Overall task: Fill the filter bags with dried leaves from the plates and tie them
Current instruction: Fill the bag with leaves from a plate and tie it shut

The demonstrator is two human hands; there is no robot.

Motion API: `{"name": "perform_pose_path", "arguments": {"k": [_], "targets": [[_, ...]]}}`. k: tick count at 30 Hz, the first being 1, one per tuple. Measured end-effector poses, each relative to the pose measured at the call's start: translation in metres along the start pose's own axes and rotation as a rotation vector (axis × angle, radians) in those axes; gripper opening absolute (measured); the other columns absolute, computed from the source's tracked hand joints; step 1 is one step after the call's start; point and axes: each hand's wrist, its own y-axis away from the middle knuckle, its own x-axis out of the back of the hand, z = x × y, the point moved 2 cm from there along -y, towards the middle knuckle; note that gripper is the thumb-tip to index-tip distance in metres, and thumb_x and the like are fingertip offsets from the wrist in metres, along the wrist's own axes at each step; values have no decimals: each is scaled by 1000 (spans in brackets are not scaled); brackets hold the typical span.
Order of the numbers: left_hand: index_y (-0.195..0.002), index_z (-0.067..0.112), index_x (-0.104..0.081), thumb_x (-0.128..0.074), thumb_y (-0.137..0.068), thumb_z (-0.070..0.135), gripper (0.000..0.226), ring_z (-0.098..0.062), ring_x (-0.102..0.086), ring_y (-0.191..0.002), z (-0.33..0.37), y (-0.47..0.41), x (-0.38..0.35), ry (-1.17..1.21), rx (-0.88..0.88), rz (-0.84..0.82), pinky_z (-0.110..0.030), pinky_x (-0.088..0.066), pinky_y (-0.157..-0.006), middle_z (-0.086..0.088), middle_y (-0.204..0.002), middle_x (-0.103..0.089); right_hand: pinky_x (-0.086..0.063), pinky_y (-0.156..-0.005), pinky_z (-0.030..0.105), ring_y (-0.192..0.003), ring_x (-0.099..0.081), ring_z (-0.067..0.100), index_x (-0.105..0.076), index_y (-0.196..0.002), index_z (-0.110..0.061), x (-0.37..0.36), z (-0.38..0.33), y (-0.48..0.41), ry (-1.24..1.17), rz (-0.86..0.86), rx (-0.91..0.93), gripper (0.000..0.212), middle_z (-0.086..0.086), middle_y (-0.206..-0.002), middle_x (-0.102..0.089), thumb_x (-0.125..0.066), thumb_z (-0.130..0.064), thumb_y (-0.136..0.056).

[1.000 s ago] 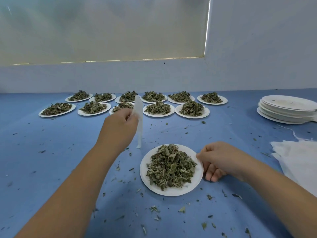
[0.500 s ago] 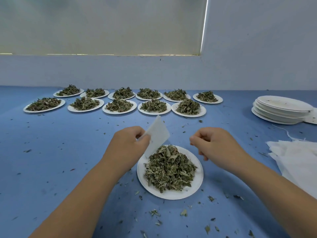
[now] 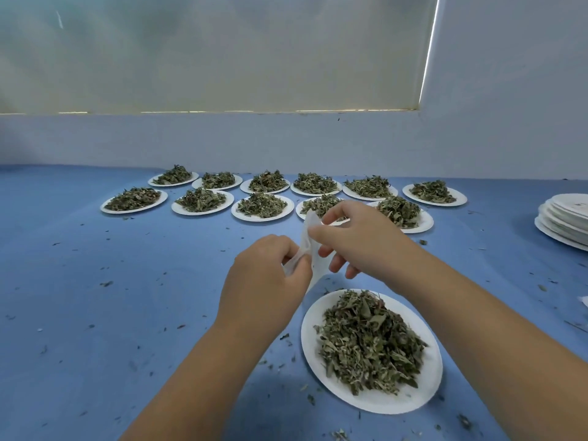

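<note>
- The left hand [image 3: 265, 275] and the right hand [image 3: 356, 238] are both pinching the thin white paper filter bag [image 3: 313, 249].
- The bag is hanging just beyond the near round white plate [image 3: 375, 404] of dried green leaves [image 3: 366, 342] on the blue table [image 3: 111, 313].

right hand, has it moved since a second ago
Yes: the right hand left the right rim of the near plate, going beyond its far edge to pinch the filter bag.

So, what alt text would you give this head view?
A person's left hand and right hand pinch a white filter bag over a blue table, beside a white plate heaped with dried leaves. More plates of leaves stand in two rows behind; empty plates are stacked at right.
</note>
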Motion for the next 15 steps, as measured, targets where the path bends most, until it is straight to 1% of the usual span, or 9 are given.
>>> {"name": "perform_pose_path", "arguments": {"k": [1,4,5,7,9,12,15], "targets": [[-65,22,-51,-62,-87,28,25,-9,-49,-59,0,1,0,-5,2,7,-19,-31,-50,6,-66,-51,-49,-45,24,-53,-65,10,-53,-101,-25,-2,3,0,-25,-39,-12,25,-2,-74,-72,-64,-38,-84],[-67,20,-54,-63,-87,28,23,-10,-51,-61,-1,1,0,-16,20,-1,-26,-38,-53,5,-67,-53,-50,-47,25,-56,-67,13,-56,-102,-25,-2,7,0,-48,-129,-14,27,0,-77,-72,-68,-41,-83],[-67,20,-54,-63,-87,28,24,-9,-50,-61,-2,1,0,-19,30,-4,-25,-37,-53,5,-67,-53,-50,-48,25,-57,-67,14,-57,-102,-25,0,7,0,-65,-149,-8,27,0,-78,-72,-68,-41,-83],[-66,20,-52,-64,-87,28,25,-9,-47,-59,-2,1,1,-27,45,3,-20,-32,-51,5,-65,-52,-51,-50,25,-59,-68,14,-58,-103,-24,6,6,0,-88,-191,2,28,0,-80,-73,-69,-41,-83],[-65,21,-52,-65,-86,29,26,-8,-46,-61,-2,1,1,-37,49,11,-19,-31,-51,6,-64,-51,-51,-51,25,-60,-68,15,-58,-105,-24,9,5,1,-101,-214,-2,30,0,-80,-73,-69,-39,-82],[-63,26,-51,-67,-85,29,27,-8,-47,-60,0,3,0,-49,47,12,-19,-29,-49,7,-64,-51,-53,-51,27,-59,-68,17,-56,-109,-22,7,6,2,-112,-230,-13,35,4,-81,-72,-72,-30,-80],[-61,28,-49,-67,-85,29,30,-9,-47,-59,3,6,-1,-66,30,12,-21,-32,-48,7,-62,-51,-58,-57,34,-66,-71,24,-52,-113,-24,-1,4,3,-33,-230,-11,42,8,-82,-72,-69,-27,-75]]}}
